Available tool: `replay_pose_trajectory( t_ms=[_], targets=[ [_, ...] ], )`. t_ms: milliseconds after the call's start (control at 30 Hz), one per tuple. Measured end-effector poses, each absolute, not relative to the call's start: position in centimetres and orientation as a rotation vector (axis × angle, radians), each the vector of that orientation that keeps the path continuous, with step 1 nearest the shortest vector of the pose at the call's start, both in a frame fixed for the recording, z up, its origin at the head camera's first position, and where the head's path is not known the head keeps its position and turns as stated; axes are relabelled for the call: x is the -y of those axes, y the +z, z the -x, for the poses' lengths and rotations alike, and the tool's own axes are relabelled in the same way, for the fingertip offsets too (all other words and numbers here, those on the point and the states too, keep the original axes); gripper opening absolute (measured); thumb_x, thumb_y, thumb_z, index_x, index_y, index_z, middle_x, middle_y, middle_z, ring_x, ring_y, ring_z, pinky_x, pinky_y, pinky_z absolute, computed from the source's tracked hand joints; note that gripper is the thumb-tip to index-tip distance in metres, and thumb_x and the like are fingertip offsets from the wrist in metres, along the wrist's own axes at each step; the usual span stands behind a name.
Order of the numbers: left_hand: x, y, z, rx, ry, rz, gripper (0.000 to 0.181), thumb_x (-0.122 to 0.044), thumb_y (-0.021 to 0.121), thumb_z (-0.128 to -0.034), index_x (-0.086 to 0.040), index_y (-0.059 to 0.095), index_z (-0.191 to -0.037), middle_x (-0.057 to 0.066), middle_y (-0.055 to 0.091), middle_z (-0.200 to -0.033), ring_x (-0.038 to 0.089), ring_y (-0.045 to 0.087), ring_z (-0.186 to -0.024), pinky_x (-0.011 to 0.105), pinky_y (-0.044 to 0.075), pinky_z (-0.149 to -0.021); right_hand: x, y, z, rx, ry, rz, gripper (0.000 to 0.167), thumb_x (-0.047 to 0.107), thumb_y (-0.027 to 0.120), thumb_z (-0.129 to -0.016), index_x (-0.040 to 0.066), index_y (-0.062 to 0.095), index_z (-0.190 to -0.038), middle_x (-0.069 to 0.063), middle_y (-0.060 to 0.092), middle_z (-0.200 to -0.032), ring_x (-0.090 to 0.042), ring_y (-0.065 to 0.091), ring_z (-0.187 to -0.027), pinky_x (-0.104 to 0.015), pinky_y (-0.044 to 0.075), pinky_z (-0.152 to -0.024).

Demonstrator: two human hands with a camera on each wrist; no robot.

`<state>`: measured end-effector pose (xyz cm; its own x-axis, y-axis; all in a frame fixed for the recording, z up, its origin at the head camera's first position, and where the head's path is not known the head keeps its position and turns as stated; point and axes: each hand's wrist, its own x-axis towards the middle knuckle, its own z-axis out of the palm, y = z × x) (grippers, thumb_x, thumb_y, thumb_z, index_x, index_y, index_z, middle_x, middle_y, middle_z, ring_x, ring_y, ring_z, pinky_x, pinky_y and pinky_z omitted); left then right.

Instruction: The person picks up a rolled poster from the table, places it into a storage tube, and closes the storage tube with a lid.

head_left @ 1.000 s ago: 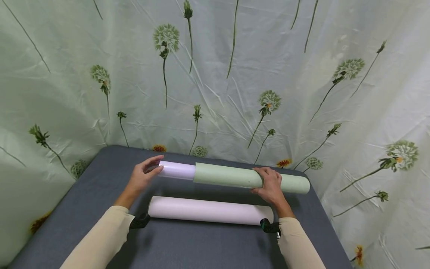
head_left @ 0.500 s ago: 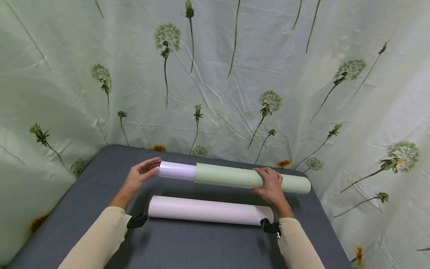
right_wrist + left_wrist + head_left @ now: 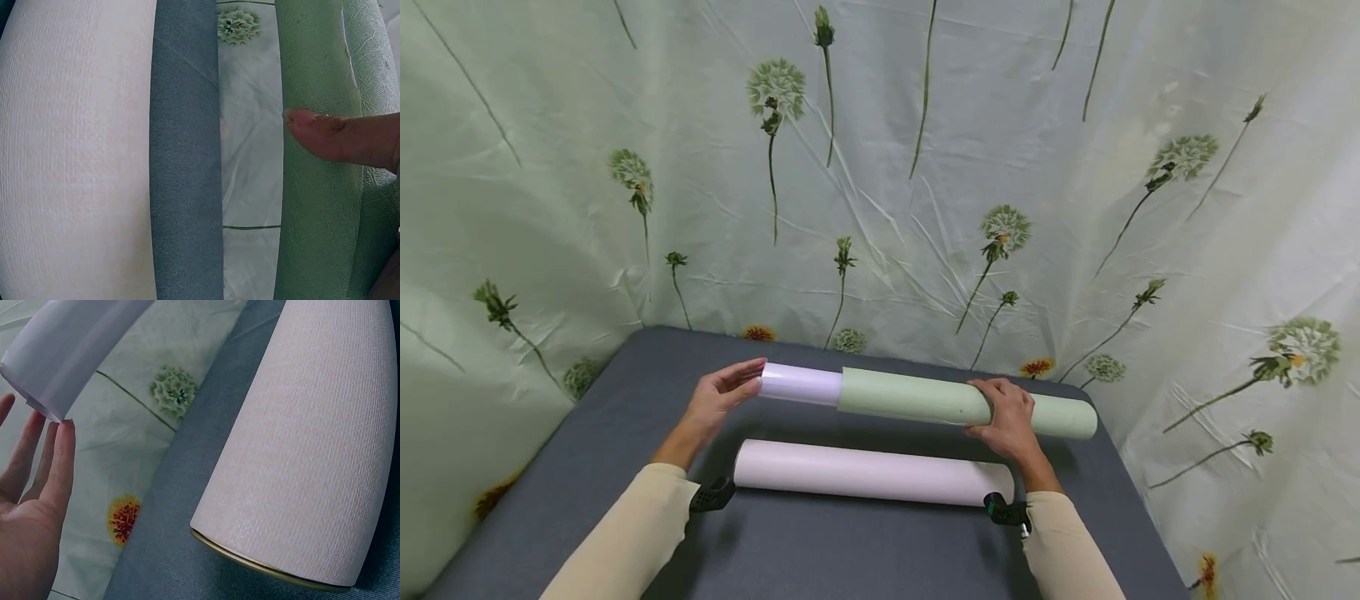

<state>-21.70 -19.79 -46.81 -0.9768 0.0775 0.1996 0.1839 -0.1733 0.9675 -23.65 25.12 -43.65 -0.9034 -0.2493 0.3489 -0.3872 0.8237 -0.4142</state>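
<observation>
My right hand (image 3: 1009,418) grips a green textured wallpaper roll (image 3: 910,396) around its right half, holding it above the table. In the right wrist view the thumb (image 3: 331,134) presses against the green roll near a lengthwise paper edge. A narrower, glossy lilac roll (image 3: 801,384) sticks out of the green roll's left end. My left hand (image 3: 717,398) is at the lilac roll's free end; in the left wrist view, nearly straight fingers (image 3: 61,453) touch its lower rim. Nearer to me, a pale pink textured wallpaper roll (image 3: 872,472) lies crosswise on the table.
A dark grey cloth covers the table (image 3: 850,550). Behind and at both sides hangs a pale curtain (image 3: 895,208) printed with dandelions. The pink roll shows a gold-coloured edge (image 3: 250,559) at its left end. Dark wrist cameras sit close to both its ends.
My left hand drew slightly left from the lilac roll's end, then came back to it. The right hand keeps its grip on the green roll, and the rolls barely shift.
</observation>
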Motion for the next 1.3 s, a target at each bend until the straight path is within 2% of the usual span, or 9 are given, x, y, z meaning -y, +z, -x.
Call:
replay_pose_trajectory(
  t_ms=[333, 733, 1100, 1300],
  targets=[
    [19.9, -46.7, 21.5, 2.004, -2.292, 0.282, 0.048, -0.004, 0.06, -0.0944, 0.019, 0.042, -0.133, -0.018, 0.065, -0.109, -0.002, 0.061, -0.099, 0.016, 0.049, -0.082, -24.7, -43.6, 23.7, 2.714, 0.694, -0.499, 0.071, 0.006, 0.092, -0.057, 0.005, 0.063, -0.122, -0.018, 0.055, -0.113, -0.043, 0.045, -0.111, -0.06, 0.019, -0.097],
    [19.6, -46.6, 21.7, 2.018, -2.323, 0.266, 0.048, -0.006, 0.06, -0.0951, 0.018, 0.043, -0.133, -0.017, 0.065, -0.108, -0.001, 0.06, -0.1, 0.015, 0.048, -0.085, -24.4, -43.2, 23.7, 2.728, 0.701, -0.485, 0.072, 0.006, 0.092, -0.057, 0.006, 0.063, -0.123, -0.018, 0.055, -0.114, -0.042, 0.046, -0.111, -0.059, 0.019, -0.099],
    [18.9, -46.4, 22.0, 2.125, -2.231, 0.26, 0.051, -0.008, 0.062, -0.0941, 0.017, 0.043, -0.135, -0.023, 0.062, -0.108, -0.003, 0.058, -0.102, 0.015, 0.048, -0.084, -24.5, -43.3, 23.5, 2.719, 0.713, -0.498, 0.071, 0.005, 0.092, -0.057, 0.006, 0.063, -0.123, -0.017, 0.054, -0.114, -0.041, 0.045, -0.111, -0.059, 0.019, -0.098],
    [18.4, -46.0, 21.8, 2.199, -2.228, 0.207, 0.051, -0.011, 0.063, -0.0943, 0.014, 0.046, -0.135, -0.017, 0.062, -0.108, -0.003, 0.058, -0.1, 0.016, 0.048, -0.084, -24.4, -43.5, 23.3, 2.723, 0.721, -0.488, 0.072, 0.006, 0.092, -0.057, 0.006, 0.063, -0.123, -0.017, 0.054, -0.114, -0.041, 0.045, -0.111, -0.059, 0.019, -0.098]
  ],
)
